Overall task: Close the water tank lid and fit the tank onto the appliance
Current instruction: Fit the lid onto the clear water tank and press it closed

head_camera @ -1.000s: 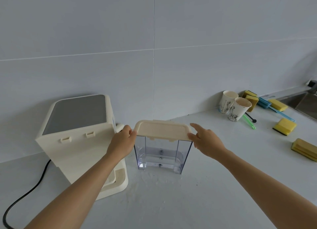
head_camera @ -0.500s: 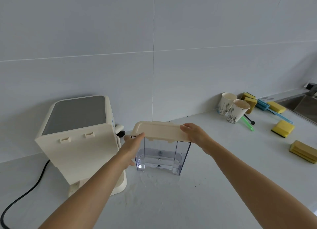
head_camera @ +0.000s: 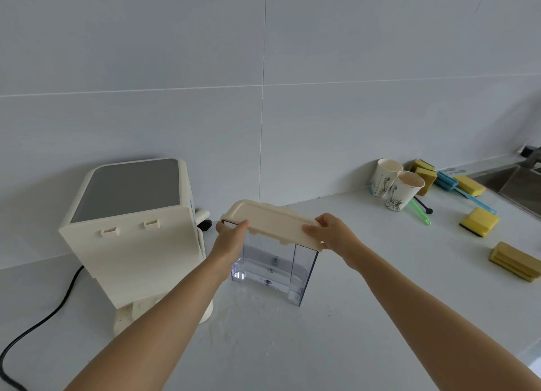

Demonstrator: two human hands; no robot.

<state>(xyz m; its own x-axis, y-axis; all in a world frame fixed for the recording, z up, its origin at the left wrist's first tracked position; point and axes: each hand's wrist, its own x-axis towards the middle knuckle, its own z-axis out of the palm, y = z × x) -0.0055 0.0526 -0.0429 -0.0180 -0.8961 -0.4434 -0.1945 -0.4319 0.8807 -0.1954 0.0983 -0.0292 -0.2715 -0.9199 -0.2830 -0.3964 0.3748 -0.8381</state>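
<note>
A clear plastic water tank [head_camera: 275, 269] stands on the white counter with a little water in its bottom. Its cream lid [head_camera: 272, 220] lies across the tank's top, tilted slightly down to the right. My left hand [head_camera: 231, 238] grips the lid's left end. My right hand [head_camera: 330, 234] holds the lid's right end, thumb on top. The cream appliance [head_camera: 131, 232] with a grey top panel stands just left of the tank, its back face with two small clips turned to me.
A black power cord [head_camera: 41, 323] runs off the appliance to the lower left. Two paper cups [head_camera: 395, 185], several yellow sponges [head_camera: 480, 222] and blue and green brushes lie at the right, near a sink [head_camera: 521, 185]. Water drops wet the counter [head_camera: 263, 332] before the tank.
My left hand has come back up to the lid's left end. The lid has settled lower onto the tank. My right hand stays on the right end.
</note>
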